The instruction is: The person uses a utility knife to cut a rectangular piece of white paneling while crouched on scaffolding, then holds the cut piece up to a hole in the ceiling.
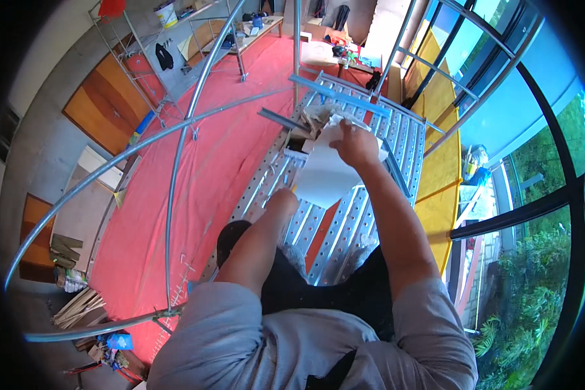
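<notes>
A pale white board (328, 175) is in front of me, tilted above a perforated metal scaffold platform (351, 224). At its lower left edge, my left hand (283, 199) is closed on the board, its fingers mostly hidden. A small yellow bit shows beside that hand, too small to name. My right hand (359, 144) grips the board's far right part, with the thumb and a bent finger over its face. Beyond the fingers, the board's far edge looks ragged and bright. Crumpled translucent plastic (318, 116) lies just past it.
Metal channel strips (283, 120) and a long bluish rail (338, 96) lie across the platform's far part. Curved scaffold tubes (188, 121) rise on the left, above a red floor sheet (143, 227). Tall windows (533, 149) stand at the right, beside a yellow covering (439, 195).
</notes>
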Demonstrator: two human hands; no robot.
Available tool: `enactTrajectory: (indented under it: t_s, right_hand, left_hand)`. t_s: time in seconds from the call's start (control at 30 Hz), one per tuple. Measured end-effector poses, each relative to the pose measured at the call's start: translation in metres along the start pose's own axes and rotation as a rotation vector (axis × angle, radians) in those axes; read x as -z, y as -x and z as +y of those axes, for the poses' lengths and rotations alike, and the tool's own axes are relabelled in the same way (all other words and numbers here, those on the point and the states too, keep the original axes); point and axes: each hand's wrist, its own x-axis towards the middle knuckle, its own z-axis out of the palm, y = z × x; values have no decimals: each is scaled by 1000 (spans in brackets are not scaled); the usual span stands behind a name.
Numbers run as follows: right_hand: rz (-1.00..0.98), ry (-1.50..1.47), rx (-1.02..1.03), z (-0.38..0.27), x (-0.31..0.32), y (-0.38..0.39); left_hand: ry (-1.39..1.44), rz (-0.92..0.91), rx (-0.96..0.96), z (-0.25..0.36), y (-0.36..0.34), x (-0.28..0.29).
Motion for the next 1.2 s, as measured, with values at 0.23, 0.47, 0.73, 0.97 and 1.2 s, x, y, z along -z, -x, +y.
enactTrajectory:
  t_s: [0.23, 0.47, 0.73, 0.97, 1.2]
  right_hand:
    - [-47, 11, 31, -3, -4, 2]
    - [37, -24, 44, -4, -7, 7]
    - [-33, -30, 39, -13, 0, -2]
    - [-40, -87, -32, 6, 10, 2]
    - [-20, -28, 27, -1, -1, 6]
  left_hand:
    - [486, 378, -69, 56, 43, 86]
    - [518, 299, -73, 75, 54, 103]
    - [239, -111, 23, 20, 14, 42]
    - [162, 43, 50, 38, 28, 50]
    - [486, 356, -95, 68, 54, 99]
